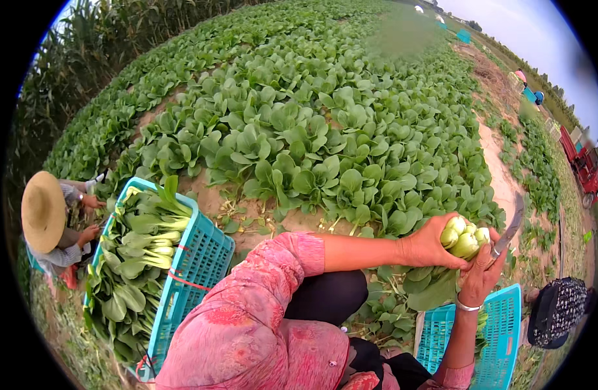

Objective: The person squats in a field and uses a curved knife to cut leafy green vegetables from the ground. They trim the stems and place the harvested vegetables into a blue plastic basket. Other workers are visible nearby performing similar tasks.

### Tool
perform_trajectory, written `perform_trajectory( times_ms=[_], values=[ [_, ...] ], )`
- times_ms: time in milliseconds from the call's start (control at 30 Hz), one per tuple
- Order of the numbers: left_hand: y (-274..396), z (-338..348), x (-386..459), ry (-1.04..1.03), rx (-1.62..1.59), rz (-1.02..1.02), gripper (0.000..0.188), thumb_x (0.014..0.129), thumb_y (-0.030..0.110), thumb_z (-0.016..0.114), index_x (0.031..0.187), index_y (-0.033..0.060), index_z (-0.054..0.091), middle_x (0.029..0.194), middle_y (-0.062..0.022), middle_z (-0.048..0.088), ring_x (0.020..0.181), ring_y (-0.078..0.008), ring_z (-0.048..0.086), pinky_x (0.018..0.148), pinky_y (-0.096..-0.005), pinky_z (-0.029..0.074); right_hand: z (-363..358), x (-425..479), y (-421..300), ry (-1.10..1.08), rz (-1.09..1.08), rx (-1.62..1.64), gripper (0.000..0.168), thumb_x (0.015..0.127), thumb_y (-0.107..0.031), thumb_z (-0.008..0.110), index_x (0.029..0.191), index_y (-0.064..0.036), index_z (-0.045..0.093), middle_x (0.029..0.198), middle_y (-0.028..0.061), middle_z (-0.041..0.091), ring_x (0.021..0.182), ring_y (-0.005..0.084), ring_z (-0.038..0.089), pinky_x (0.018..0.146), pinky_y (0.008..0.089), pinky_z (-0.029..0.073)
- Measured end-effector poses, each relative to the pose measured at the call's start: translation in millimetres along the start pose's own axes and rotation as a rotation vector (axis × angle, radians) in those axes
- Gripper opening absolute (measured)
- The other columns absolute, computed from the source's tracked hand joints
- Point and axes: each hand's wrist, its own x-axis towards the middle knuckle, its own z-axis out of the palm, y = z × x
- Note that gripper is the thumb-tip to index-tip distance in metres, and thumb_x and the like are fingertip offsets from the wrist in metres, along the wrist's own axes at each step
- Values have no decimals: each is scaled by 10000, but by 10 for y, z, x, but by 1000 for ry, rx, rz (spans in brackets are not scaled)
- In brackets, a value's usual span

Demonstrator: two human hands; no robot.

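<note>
My left hand (428, 243) is wrapped around a bunch of bok choy (463, 243), held up in front of me on the right. The pale cut bases face up toward me, and green leaves hang beneath. My right hand (476, 285), with a silver bangle at the wrist, meets the bunch from the other side. That hand also grips a curved sickle knife (512, 229), its blade pointing up and away; the handle is mostly hidden by fingers. Below my right forearm sits a teal plastic crate (498, 336) with some greens inside, partly covered by the arm.
A teal crate (206, 253) heaped with bok choy stands to my left. Beyond it crouches a person in a straw hat (43, 212). Another person (554, 312) is close on the right. Growing bok choy (328, 122) fills the ground ahead; a red vehicle (579, 161) stands farther right.
</note>
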Motion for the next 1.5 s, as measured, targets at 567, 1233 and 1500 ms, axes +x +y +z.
perform_trajectory(
  times_ms=[567,1233,1500],
  values=[
    [2189,-1111,-2008,371,633,129,567,572,107,821,1058,37,539,951,-33,615,871,-88,563,798,-261,474,-338,315,640,-128,129,-162,298,938,-232,523,1110,11,514,1007,112,617,392,20,339,339,182,254],
    [1776,-1724,-5966,7,2007,-424,479,697,142,574,1136,-23,477,1156,-186,517,1059,-327,511,912,-419,402,-123,414,1228,-322,255,-213,276,909,-294,564,988,-31,536,812,71,633,346,52,355,291,208,250],
    [2180,-1416,-5715,-72,1576,-449,686,642,172,584,1253,-44,362,1281,-270,398,1271,-395,339,1070,-526,240,-245,323,1251,-370,326,-227,214,912,-237,556,970,-34,523,799,79,607,348,49,368,291,207,263]
  ],
)
